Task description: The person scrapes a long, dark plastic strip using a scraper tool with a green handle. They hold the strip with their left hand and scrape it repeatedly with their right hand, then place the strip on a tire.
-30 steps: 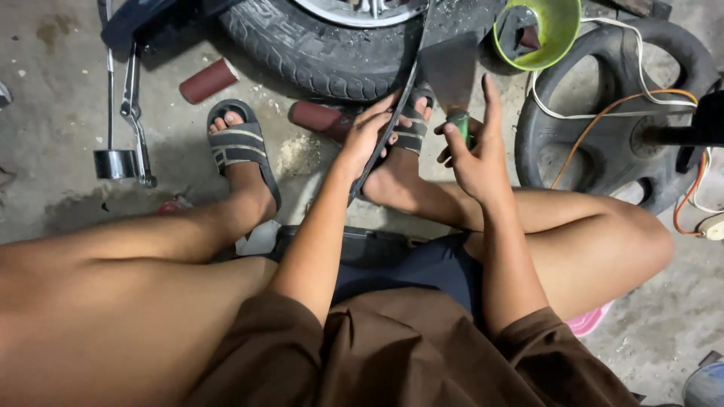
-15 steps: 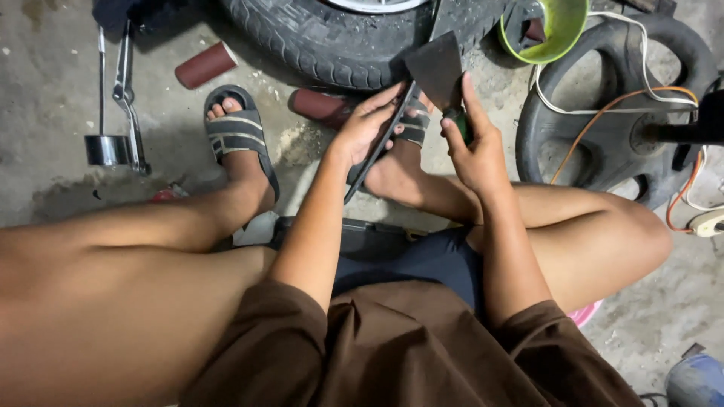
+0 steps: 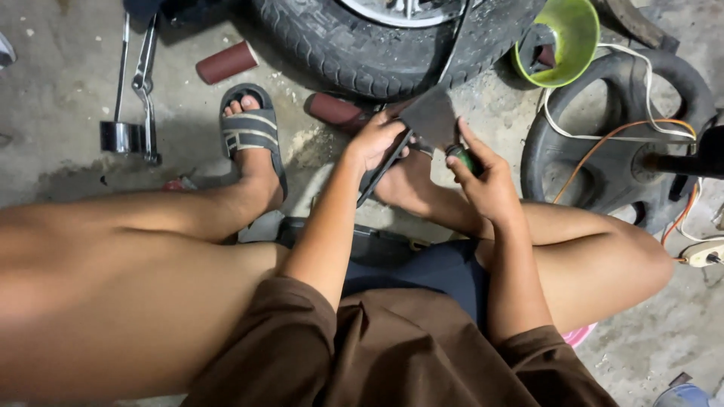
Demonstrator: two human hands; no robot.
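My left hand (image 3: 377, 139) grips a long black rubber strip (image 3: 383, 172) that runs from the tyre down toward my lap. My right hand (image 3: 486, 177) is closed on a green-handled tool (image 3: 461, 157), whose tip meets a dark grey flat piece (image 3: 431, 114) held up between both hands. Both hands sit just above my right foot, in front of a large black tyre (image 3: 362, 45).
A green plastic bowl (image 3: 569, 34) stands at the top right, beside a second tyre (image 3: 611, 151) with orange and white cables. Two dark red cylinders (image 3: 226, 62) lie by the big tyre. Metal wrenches (image 3: 139, 83) lie at the left. My sandalled left foot (image 3: 253, 139) rests on the concrete floor.
The view has shifted slightly. Both hands have stayed on the strip, the grey piece and the tool, with the right hand sliding a little lower on the piece.
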